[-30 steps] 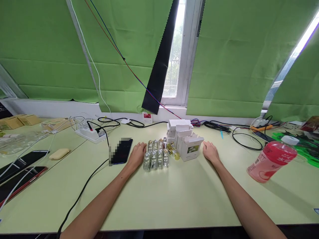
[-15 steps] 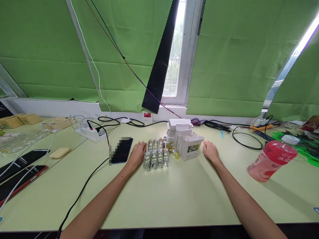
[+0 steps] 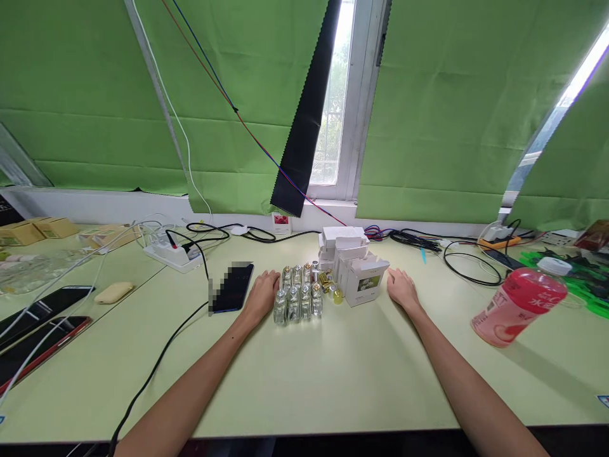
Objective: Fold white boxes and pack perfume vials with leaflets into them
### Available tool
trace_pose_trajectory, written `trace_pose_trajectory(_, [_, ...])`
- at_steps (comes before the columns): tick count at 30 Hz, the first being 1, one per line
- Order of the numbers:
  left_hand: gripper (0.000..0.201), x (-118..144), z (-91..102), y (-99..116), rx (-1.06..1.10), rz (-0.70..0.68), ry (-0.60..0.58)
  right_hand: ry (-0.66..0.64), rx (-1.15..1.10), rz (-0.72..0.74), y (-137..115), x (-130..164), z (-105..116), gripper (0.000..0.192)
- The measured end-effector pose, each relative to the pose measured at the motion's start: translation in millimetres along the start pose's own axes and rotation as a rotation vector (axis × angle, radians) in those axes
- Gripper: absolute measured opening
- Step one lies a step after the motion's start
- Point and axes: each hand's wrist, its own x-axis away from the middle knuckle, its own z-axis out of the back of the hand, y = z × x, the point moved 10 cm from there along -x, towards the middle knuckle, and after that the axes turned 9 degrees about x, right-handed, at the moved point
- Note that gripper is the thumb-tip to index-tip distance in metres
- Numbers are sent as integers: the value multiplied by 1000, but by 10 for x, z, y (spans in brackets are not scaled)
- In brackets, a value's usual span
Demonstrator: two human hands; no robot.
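Observation:
My left hand [image 3: 263,296] rests flat on the pale green table [image 3: 323,374], just left of a cluster of several small clear glass bottles [image 3: 297,295]. My right hand [image 3: 402,289] lies flat on the table too, beside a group of small white cartons [image 3: 354,263]; the nearest carton [image 3: 365,282] has an open flap and a picture label. A few gold caps [image 3: 330,285] sit between the bottles and the cartons. Both hands hold nothing, fingers loosely spread.
A dark phone [image 3: 234,287] lies left of my left hand, with a black cable [image 3: 162,355] running past it. A power strip [image 3: 170,255], two more phones [image 3: 38,317] and a yellow case [image 3: 113,292] are at left. A pink drink bottle [image 3: 518,306] and coiled cables [image 3: 469,263] stand at right.

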Motion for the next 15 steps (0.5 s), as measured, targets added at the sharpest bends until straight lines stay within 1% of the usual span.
trace_pose_trajectory(4, [33, 1, 4, 15, 14, -7, 8, 19, -42, 1, 9, -3, 1, 52])
trace_pose_trajectory(9, [28, 15, 65, 43, 59, -1, 53, 69, -144, -10, 19, 7, 54, 50])
trace_pose_trajectory(12, [26, 9, 149, 77, 103, 2, 103, 141, -240, -26, 24, 22, 158, 45])
trace_pose_trajectory(15, [26, 2, 271, 103, 157, 18, 185, 269, -364, -46, 36, 67, 366, 37])
